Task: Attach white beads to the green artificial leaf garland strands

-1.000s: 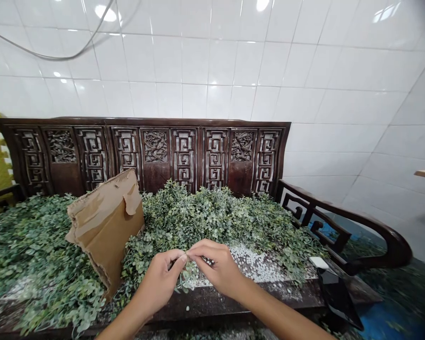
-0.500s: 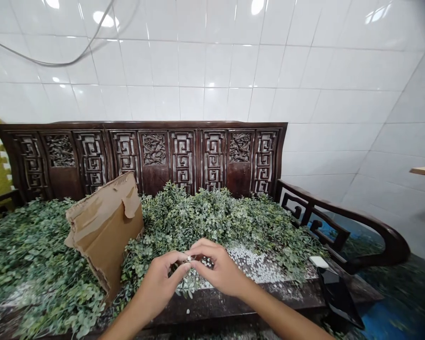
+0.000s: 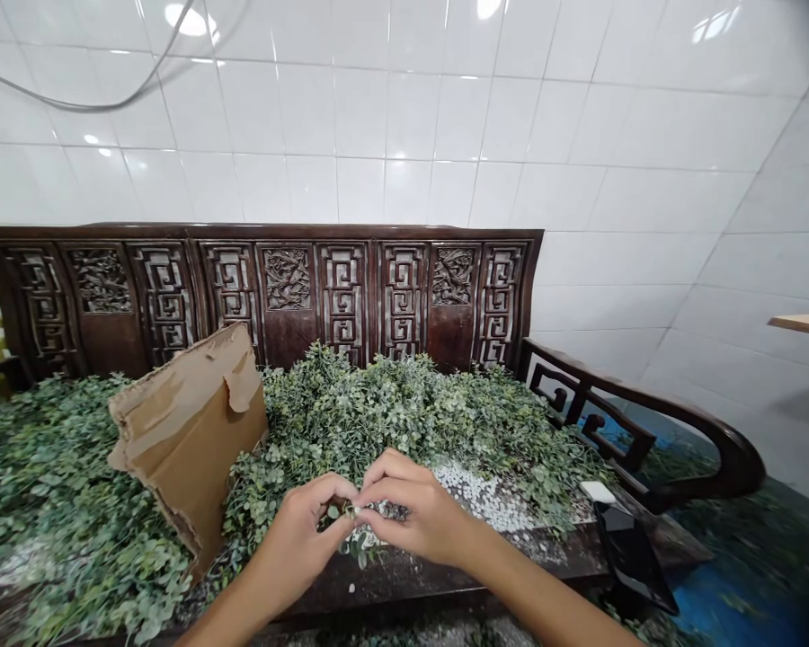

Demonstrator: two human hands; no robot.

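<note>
My left hand (image 3: 312,518) and my right hand (image 3: 414,508) meet at the fingertips above the bench's front edge. Both are closed in a pinch. A tiny white piece (image 3: 357,510) shows between the right thumb and forefinger, against the left fingertips. From the left pinch a small green leafy sprig (image 3: 362,546) seems to hang, partly hidden by the fingers. Behind the hands lies a large heap of green leafy sprigs (image 3: 391,404). Many small white pieces (image 3: 489,497) are scattered on the seat to the right of my right hand.
A torn cardboard piece (image 3: 195,449) stands upright among the leaves at left. The dark carved wooden bench has a backrest (image 3: 287,328) and a curved armrest (image 3: 707,440). A black phone-like device (image 3: 634,553) and a white object (image 3: 598,491) rest at the right front corner.
The fingertips have shifted slightly, with the right fingers now covering more of the white piece, which sits a little lower. The view has turned slightly, so the bench appears farther left.
</note>
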